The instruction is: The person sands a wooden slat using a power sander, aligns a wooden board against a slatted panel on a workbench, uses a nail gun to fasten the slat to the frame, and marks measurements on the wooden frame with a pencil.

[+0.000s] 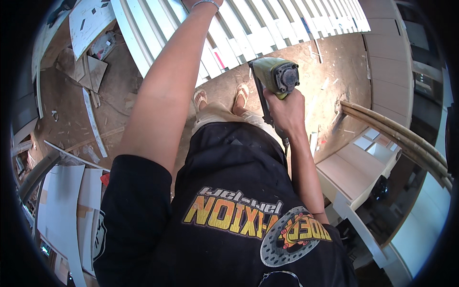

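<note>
My right hand (pixel 288 111) is wrapped round the grip of a yellow-green pneumatic nail gun (pixel 267 71), with its dark round end cap facing up. The gun is beside the near edge of a large white slatted panel (pixel 248 40); I cannot tell whether its nose touches anything. My left arm reaches across to the panel's far part. Only a sliver of my left hand (pixel 189 2) shows at the top edge, above a beaded bracelet (pixel 206 4), and its fingers are out of the picture.
Wood scraps and offcuts (pixel 93 122) litter the floor at left. White boards (pixel 60 205) are stacked at lower left. At right stand a pale wooden cabinet (pixel 351 167), curved poles (pixel 397 129) and a tall panelled unit (pixel 389 62). My sandalled feet (pixel 241 95) are below the panel.
</note>
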